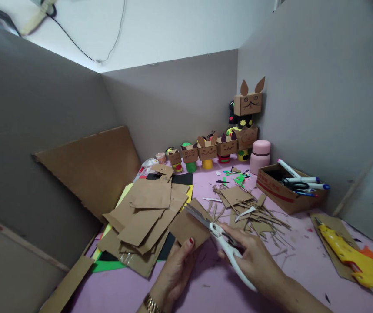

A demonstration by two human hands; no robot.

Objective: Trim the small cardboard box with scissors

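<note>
My left hand (175, 271) pinches a brown cardboard piece (188, 226) by its lower edge, thumb on top. My right hand (254, 261) grips white-handled scissors (221, 237), fingers through the handles. The metal blades point up-left and lie over the top edge of that cardboard piece. Both hands hover low over the pink tabletop (304, 261) near its front edge.
A heap of cut cardboard sheets (144, 213) lies left, offcut strips (251, 213) right. Cardboard box figures (208, 150) line the back wall, a pink jar (260, 156) beside them. A box of markers (289, 187) and yellow glue gun (352, 256) sit right. A large cardboard sheet (91, 165) leans left.
</note>
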